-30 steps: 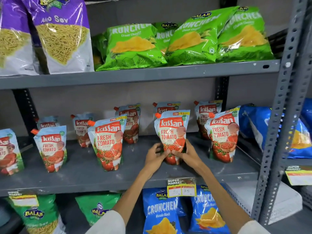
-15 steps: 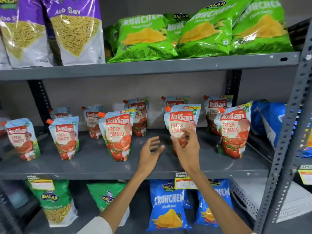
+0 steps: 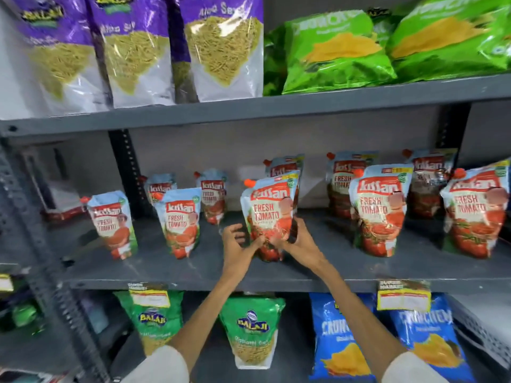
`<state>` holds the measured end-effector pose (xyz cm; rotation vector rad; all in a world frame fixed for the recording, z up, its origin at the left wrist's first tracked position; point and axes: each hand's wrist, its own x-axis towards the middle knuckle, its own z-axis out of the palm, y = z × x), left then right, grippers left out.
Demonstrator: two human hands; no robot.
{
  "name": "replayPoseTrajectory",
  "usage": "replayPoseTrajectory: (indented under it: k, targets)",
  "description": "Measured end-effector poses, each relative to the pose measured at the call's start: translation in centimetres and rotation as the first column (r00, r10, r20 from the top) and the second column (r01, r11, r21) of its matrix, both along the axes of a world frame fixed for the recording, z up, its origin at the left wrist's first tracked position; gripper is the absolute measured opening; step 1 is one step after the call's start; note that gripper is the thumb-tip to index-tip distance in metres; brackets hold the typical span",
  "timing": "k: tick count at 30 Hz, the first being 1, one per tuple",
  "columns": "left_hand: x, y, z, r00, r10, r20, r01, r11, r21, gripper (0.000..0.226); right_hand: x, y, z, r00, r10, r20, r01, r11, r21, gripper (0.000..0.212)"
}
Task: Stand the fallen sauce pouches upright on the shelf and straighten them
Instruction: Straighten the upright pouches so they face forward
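Both hands on 1 red-and-pale-blue tomato sauce pouch (image 3: 269, 217) at its lower half: right hand (image 3: 297, 240) wrapped around its right edge, fingers closed on it; left hand (image 3: 239, 244) half open, fingertips touching the lower left front. Pouch stands at mid-shelf, front row, leaning slightly right.

Progress: every pouch visible on the grey metal shelf (image 3: 193, 269) appears upright, about 5 in front and 5 behind. Judged late in the task; what remains is squaring this one and perhaps evening spacing and facing. Far-left end is blurred, cannot confirm.

Surroundings: open steel racking in a shop. Purple snack bags (image 3: 218, 42) and green chip bags (image 3: 337, 51) above; yellow price tags (image 3: 402, 295) on the shelf lip.
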<state>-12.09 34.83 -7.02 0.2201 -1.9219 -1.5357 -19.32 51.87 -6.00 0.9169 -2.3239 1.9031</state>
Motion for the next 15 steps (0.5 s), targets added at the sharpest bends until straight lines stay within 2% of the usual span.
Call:
replayPoseTrajectory:
  k: [2,5,10,15]
  targets:
    - [-0.7,-1.0,0.0,0.986,-0.152,0.062,0.147,0.986,0.073,0.054,0.4,-0.6,0.1,1.000,0.009,0.004,-0.010,1.000,0.009,0.069]
    - [-1.3,-2.0,0.0,0.952,-0.295,0.082,0.293,0.955,0.044,0.032,0.6,-0.9,0.4,0.999,0.022,0.025,-0.022,1.000,0.006,0.069]
    - [-1.8,-2.1,-0.1,0.953,-0.293,0.077,0.291,0.956,0.031,0.024,0.9,-1.1,0.5,1.000,0.005,0.030,-0.005,1.000,-0.013,0.070]
    - [-2.8,0.5,0.5,0.939,-0.333,0.084,0.330,0.943,0.047,0.024,0.1,0.8,0.3,0.996,-0.080,0.029,0.081,0.997,-0.018,0.067]
